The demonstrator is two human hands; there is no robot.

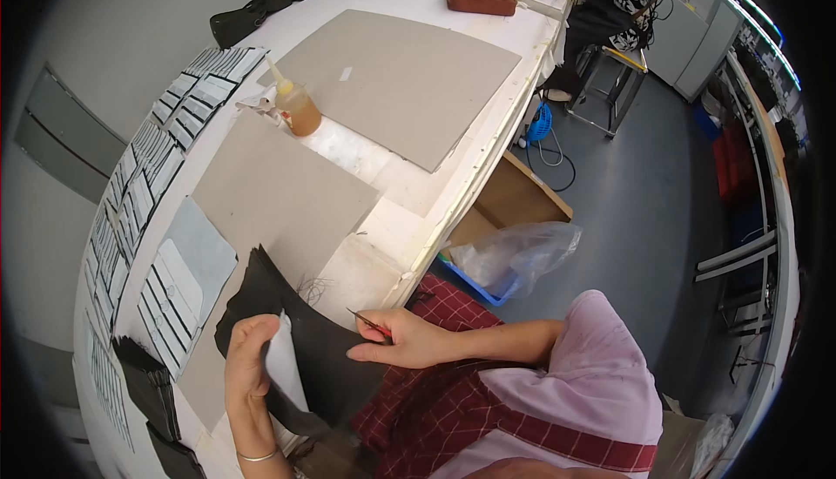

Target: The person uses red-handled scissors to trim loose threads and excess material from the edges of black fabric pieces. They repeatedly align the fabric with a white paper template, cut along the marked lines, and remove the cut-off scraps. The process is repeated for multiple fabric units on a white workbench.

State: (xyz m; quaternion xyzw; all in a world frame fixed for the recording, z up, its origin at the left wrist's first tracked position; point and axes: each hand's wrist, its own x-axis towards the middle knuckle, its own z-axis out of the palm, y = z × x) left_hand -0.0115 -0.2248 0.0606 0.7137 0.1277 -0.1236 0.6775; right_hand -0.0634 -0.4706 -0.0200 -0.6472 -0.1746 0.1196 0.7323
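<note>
My left hand [251,355] grips a dark fabric piece [326,361] at a fold where a white layer [285,368] shows. The piece hangs over the near edge of the table towards my lap. In my right hand [408,338] is a small pair of scissors or thread snips [371,325] with red on the handle, its dark tip pointing up and left. That hand's fingertips are at the right edge of the dark fabric. A tangle of dark loose threads [315,289] lies on the table just beyond the fabric.
Grey boards [418,80] cover parts of the white table, with a glue bottle [302,110] between them. Rows of striped pieces [140,191] line the left side, dark stacked pieces [153,378] nearer. A brown pouch [480,0] lies far back. Beside the table stand a cardboard box [522,191] and a blue bin [480,289].
</note>
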